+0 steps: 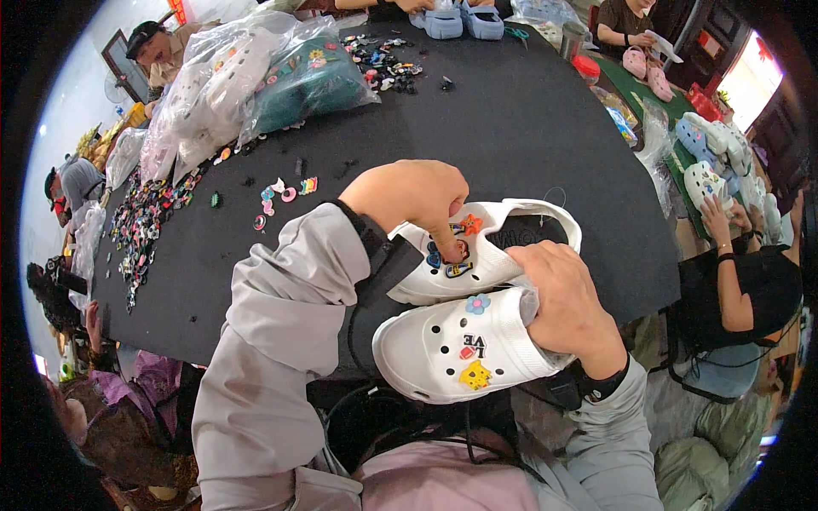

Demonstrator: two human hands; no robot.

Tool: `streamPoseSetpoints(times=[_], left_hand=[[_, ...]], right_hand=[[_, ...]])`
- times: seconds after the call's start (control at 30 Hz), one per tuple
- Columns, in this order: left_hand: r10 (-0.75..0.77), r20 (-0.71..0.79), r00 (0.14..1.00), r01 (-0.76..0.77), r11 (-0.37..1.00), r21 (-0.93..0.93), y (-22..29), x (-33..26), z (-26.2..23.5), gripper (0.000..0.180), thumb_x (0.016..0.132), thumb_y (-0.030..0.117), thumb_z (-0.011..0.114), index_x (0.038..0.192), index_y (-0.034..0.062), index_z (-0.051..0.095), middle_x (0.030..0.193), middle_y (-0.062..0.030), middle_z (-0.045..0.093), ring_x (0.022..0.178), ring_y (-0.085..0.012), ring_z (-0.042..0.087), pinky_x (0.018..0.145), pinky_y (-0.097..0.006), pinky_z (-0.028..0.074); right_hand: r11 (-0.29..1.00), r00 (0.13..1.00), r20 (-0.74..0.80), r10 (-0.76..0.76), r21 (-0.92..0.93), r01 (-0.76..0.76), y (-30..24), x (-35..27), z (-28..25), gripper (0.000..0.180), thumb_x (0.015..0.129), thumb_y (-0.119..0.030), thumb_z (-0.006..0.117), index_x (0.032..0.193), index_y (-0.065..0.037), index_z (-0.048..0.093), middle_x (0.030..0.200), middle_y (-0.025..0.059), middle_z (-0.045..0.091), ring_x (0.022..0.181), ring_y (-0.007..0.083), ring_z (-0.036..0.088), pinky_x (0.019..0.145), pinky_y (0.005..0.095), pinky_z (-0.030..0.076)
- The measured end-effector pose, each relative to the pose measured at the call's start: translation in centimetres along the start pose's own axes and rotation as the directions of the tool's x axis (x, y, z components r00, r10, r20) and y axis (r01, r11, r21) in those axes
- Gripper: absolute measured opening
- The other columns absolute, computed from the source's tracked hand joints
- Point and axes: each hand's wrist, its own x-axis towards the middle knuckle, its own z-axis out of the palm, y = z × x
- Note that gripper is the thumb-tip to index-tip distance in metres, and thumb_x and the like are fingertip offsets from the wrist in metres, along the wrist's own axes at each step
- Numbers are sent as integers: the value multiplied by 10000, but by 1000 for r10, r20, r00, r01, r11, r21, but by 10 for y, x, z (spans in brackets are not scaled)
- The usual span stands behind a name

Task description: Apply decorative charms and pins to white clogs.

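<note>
Two white clogs with holes lie side by side in front of me, toes to the left. On the near clog sit a blue flower charm, black letters with a small red charm, and a yellow charm. The far clog bears an orange star charm and several others. My left hand reaches over the far clog, fingers bent and closed at a charm on its top. My right hand grips the clogs at their openings; its fingertips are partly hidden.
Loose charms lie on the black table, with a larger pile at left. Bagged white clogs and a bagged teal pair stand far left. Blue clogs are at the far edge. Other people work around the table.
</note>
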Motion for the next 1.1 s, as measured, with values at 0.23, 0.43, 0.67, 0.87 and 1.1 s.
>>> streamPoseSetpoints(times=[0.23, 0.43, 0.67, 0.87, 1.1], left_hand=[[56, -233, 971, -53, 998, 19, 1, -14, 21, 496, 528, 421, 843, 804, 68, 628, 750, -88, 646, 710, -260, 639, 616, -365, 483], [139, -488, 862, -242, 958, -155, -6, -45, 46, 319, 691, 255, 776, 934, 73, 678, 844, -97, 647, 749, -212, 625, 669, -340, 495], [238, -606, 759, -373, 922, -105, -1, -46, 52, 215, 745, 222, 720, 905, 85, 677, 865, -91, 647, 827, -282, 638, 751, -384, 497], [79, -599, 797, -280, 927, -249, 2, -51, 55, 257, 739, 193, 758, 835, 17, 597, 811, -107, 624, 661, -200, 616, 588, -330, 477], [123, -563, 817, -323, 907, -271, 4, -50, 53, 253, 751, 199, 749, 879, 27, 615, 839, -69, 623, 643, -141, 554, 602, -295, 463]], right_hand=[[999, 998, 59, 22, 33, -24, 2, 2, -1, 492, 604, -90, 683, 1070, 17, 564, 925, 155, 616, 884, 314, 578, 764, 399, 413], [998, 995, 78, 69, 7, -70, -1, -3, 1, 518, 601, -56, 676, 1099, 29, 564, 970, 187, 621, 921, 351, 576, 795, 421, 430], [994, 997, -19, 77, -74, -78, -3, -10, 5, 492, 660, -106, 708, 1111, 18, 558, 941, 189, 607, 913, 365, 581, 812, 433, 436], [998, 998, -54, 21, -60, -25, 5, -11, 11, 501, 654, -101, 703, 1122, 6, 558, 936, 183, 602, 891, 372, 574, 789, 440, 444], [998, 998, -39, 46, -37, -48, -1, -9, 6, 494, 645, -70, 689, 1114, 22, 561, 922, 192, 608, 885, 367, 577, 785, 434, 439]])
